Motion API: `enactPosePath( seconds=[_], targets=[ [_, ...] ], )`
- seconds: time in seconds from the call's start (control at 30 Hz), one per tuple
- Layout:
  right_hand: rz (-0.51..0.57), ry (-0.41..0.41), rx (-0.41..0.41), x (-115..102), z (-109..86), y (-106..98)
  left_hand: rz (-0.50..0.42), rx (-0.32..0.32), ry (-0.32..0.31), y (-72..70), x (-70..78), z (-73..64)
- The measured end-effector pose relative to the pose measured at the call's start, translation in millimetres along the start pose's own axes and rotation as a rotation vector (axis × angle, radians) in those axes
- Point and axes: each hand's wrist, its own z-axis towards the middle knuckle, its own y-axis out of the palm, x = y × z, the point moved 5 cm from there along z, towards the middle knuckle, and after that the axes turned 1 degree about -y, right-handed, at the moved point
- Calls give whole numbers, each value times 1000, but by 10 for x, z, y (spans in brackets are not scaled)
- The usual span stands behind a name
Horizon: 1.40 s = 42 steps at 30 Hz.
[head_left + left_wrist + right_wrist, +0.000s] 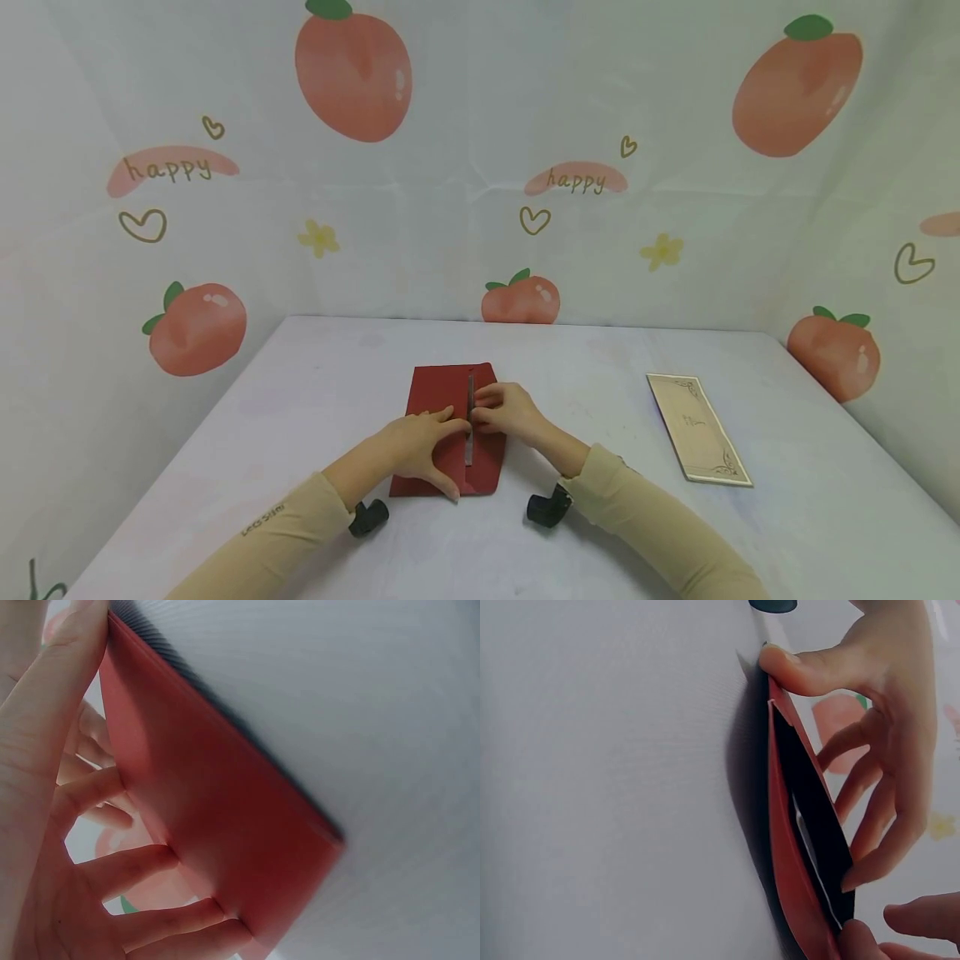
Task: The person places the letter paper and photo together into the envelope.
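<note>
A red paper envelope (pixel 441 442) lies on the table in front of me, with its flap (pixel 489 450) spread to the right. My left hand (pixel 420 446) spans the envelope and grips it, the thumb at its near edge and the fingertips along its mouth. In the right wrist view, the envelope's mouth (pixel 780 825) gapes over a dark inside, with a thin pale edge showing. The curled fingers of my right hand (pixel 512 410) touch the mouth beside a narrow dark and silvery strip (pixel 469 442). Whether they pinch anything is not plain.
A beige card (pixel 697 429) with printed corner ornaments lies to the right on the white table (pixel 330 392). Black wrist-worn cameras (pixel 369 517) hang below both wrists. Behind the table stands a cloth (pixel 450 208) with a peach pattern.
</note>
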Motion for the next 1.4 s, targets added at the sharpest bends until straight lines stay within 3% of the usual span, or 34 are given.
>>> enactPosePath(
  seconds=[0.5,1.4],
  targets=[
    [-135,-52,-33,30,-169,-386,4,3,-3,3,-5,2],
    [-254,61,176,421,-524,-1510,-6,8,12,6,-7,-23]
  ],
)
